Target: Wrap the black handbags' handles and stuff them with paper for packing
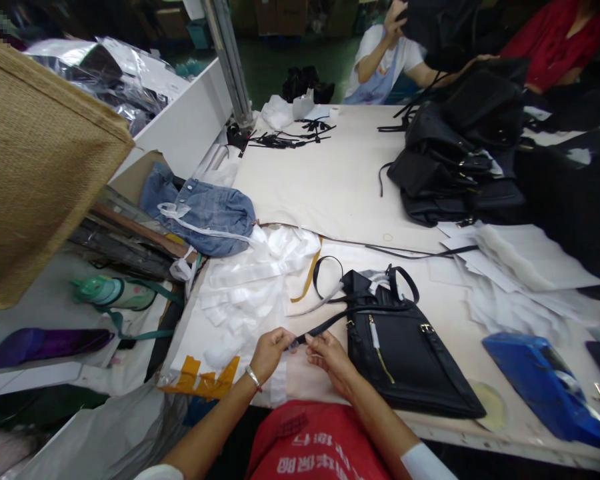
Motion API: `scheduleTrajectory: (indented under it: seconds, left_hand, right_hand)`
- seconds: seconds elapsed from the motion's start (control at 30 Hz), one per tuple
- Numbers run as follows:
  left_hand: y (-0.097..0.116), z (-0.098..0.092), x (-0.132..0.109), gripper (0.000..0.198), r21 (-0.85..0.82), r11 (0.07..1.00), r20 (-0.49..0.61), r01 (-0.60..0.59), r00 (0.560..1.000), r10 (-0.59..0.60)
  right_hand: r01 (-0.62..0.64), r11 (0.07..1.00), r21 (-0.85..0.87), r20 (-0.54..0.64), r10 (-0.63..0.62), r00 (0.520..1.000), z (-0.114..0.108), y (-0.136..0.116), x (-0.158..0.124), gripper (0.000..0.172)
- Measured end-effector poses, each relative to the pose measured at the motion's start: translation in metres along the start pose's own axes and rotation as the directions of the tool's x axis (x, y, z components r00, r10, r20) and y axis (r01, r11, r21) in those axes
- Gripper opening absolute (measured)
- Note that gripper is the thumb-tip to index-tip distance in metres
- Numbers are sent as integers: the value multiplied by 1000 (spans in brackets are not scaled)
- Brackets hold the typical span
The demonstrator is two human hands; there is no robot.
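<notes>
1 view only, head cam. Surface: wide cream desk (340, 180) in a crowded workshop, green floor and cardboard boxes at the back, a white partition along the desk's left edge.

2 hands at the near edge, close together. The left hand (273, 350) and right hand (330, 357) are each pinched on the end of 1 thin black strap (325, 325). The strap runs up and right to 1 black bag (405, 353), which lies flat just right of the right hand, near the near edge, w/ zip side up.

Counts:
- 1 heap of white wrapping paper (255, 287), left of the bag, near the left edge.
- 1 denim bag (205, 210) beyond it, at the left edge.
- 1 blue tape dispenser (545, 390), near right corner.
- 1 stack of black bags (460, 167), far right; no. in it unclear.
- 1 spread of white sheets (520, 260) betw. stack and dispenser.
- 1 tangle of loose black straps (290, 140), far edge.
- 1 green bottle (110, 291), off the desk, left.
- 2 other people at the far edge: 1 in a white top (380, 57), 1 in a red top (555, 33).
</notes>
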State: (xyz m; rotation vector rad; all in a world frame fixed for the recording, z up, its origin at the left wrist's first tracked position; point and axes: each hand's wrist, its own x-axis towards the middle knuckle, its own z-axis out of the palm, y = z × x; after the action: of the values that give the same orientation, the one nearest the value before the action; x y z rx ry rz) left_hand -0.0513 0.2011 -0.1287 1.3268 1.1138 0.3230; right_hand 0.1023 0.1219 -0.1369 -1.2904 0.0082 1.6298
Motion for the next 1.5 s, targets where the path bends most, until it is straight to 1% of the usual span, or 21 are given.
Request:
scheduleTrajectory:
  seconds: [0.1, 0.2, 0.27, 0.33, 0.4, 0.43, 0.47, 0.53, 0.63, 0.7, 0.8, 0.87, 0.93, 1.03, 1.1, 1.17, 1.23, 1.3, 1.43, 1.5]
  left_hand:
    - [4, 3, -1, 34, 179, 981, -28, -77, 996, 84]
    - [11, 8, -1, 36, 359, 924, -22, -135, 988, 152]
    - [16, 13, 0, 35, 485, 855, 2, -181, 979, 206]
    - [21, 18, 2, 34, 590, 770, 41, -242, 962, 270]
    - [25, 22, 4, 33, 648, 703, 75, -294, 943, 325]
    - [26, 23, 5, 33, 661, 683, 82, -309, 935, 344]
    - [28, 24, 6, 33, 669, 672, 81, -318, 930, 359]
    - [29, 25, 8, 33, 679, 659, 73, -323, 923, 378]
    - [30, 28, 10, 32, 696, 638, 68, -331, 914, 400]
    - [32, 32, 13, 31, 702, 624, 59, -345, 900, 432]
    - [36, 36, 19, 30, 705, 606, 31, -369, 869, 494]
    - [37, 37, 23, 29, 705, 600, 27, -380, 859, 512]
    - [36, 37, 25, 28, 685, 611, 35, -396, 856, 517]
    - [34, 37, 26, 24, 610, 660, 45, -439, 850, 524]
    - [37, 39, 24, 25, 546, 706, 63, -451, 863, 502]
    - [47, 42, 22, 26, 479, 766, 91, -428, 893, 441]
    - [62, 46, 20, 24, 412, 826, 113, -385, 921, 373]
    - [80, 52, 18, 21, 372, 857, 120, -357, 934, 337]
    - [106, 67, 18, 19, 367, 853, 113, -370, 928, 354]
    - [116, 76, 20, 18, 363, 834, 129, -415, 909, 396]
  right_hand:
    - [71, 988, 135, -90, -59, 994, -2, -2, 0, 34]
    - [124, 975, 182, -166, -94, 982, -1, 1, 1, 33]
    - [124, 978, 171, -159, -97, 982, 1, 6, 1, 33]
    - [114, 983, 146, -124, -96, 988, 3, 9, -1, 32]
    - [88, 989, 121, -81, -78, 994, 3, 8, -4, 32]
    - [71, 990, 122, -60, -64, 996, 2, 7, -5, 32]
    - [55, 989, 138, -46, -49, 998, 1, 4, -6, 33]
    - [56, 974, 220, -56, -44, 997, -3, -3, -5, 33]
    - [143, 928, 343, -133, -103, 986, -7, -11, -1, 27]
    - [176, 912, 369, -144, -131, 981, -7, -14, 1, 25]
    - [164, 914, 372, -124, -126, 984, -7, -15, 1, 24]
    - [161, 919, 361, -134, -120, 984, -10, -17, -1, 25]
    - [182, 919, 349, -157, -134, 978, -13, -22, -3, 27]
    - [225, 909, 350, -190, -166, 968, -17, -31, -5, 29]
    - [234, 905, 356, -192, -174, 966, -16, -39, -8, 29]
    - [250, 902, 352, -181, -196, 964, -15, -49, -14, 28]
    - [290, 898, 330, -174, -244, 954, -17, -60, -24, 26]
    - [344, 895, 286, -183, -301, 936, -20, -72, -36, 25]
    - [435, 878, 198, -240, -387, 890, -29, -85, -54, 27]
    - [455, 872, 183, -267, -401, 876, -29, -84, -57, 27]
